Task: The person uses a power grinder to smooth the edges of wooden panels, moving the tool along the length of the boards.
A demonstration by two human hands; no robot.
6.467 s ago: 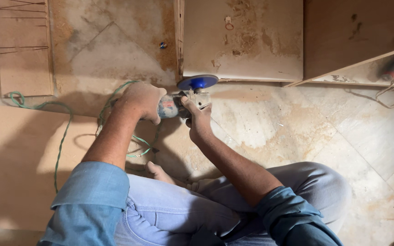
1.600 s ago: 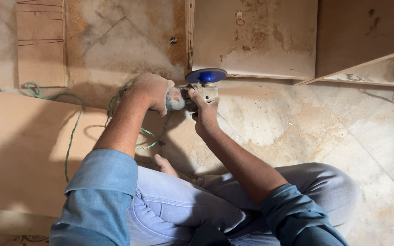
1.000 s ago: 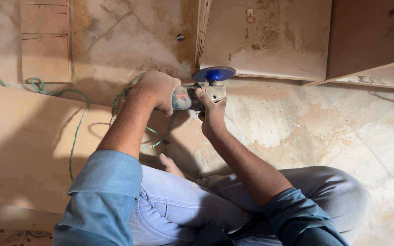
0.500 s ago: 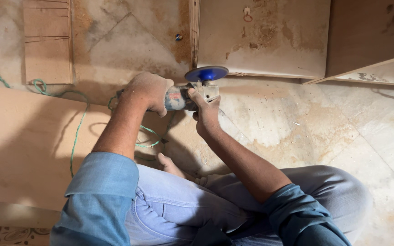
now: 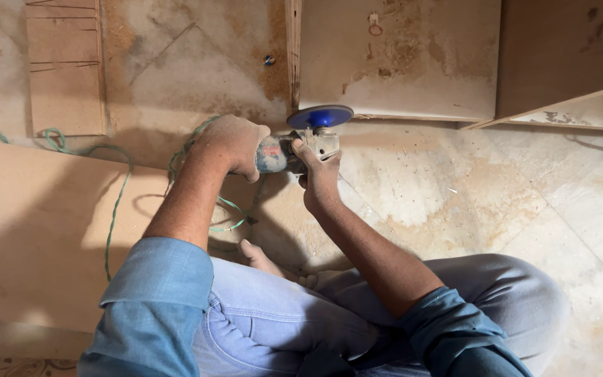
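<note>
Grinder [image 5: 294, 150]: angle type, grey body, blue disc [image 5: 320, 116] at 12 o'clock end, lying flat-ish, just under lower edge of upright board [image 5: 399, 59].
Disc edge: at or v. near board's bottom edge and narrow vertical strip [image 5: 292, 49]; contact itself can't tell.
Left hand [image 5: 232, 143]: dusty, grip clenched round rear of grinder body, fingers wrapped over top.
Right hand [image 5: 319, 171]: grip closed on grinder head from 6 o'clock side, thumb up by gear housing, just below disc.
Cable [image 5: 116, 202]: green, twisted, loops from 9 o'clock across plywood sheet [image 5: 36, 230] to behind left wrist, more loops under forearm.
Open room: bare dusty stone floor [image 5: 469, 195] at 3–4 o'clock, well apart from boards.
Tight side: 12 o'clock closed off by upright board and angled panel [image 5: 567, 63] at 1–2 o'clock; 9 o'clock taken by plywood sheet w/ cable on it.
Small panel [image 5: 64, 70]: at 10–11 o'clock, flat on floor, apart from hands.
Legs: bent knees in jeans [image 5: 301, 321] at 6 o'clock, close below both forearms.
</note>
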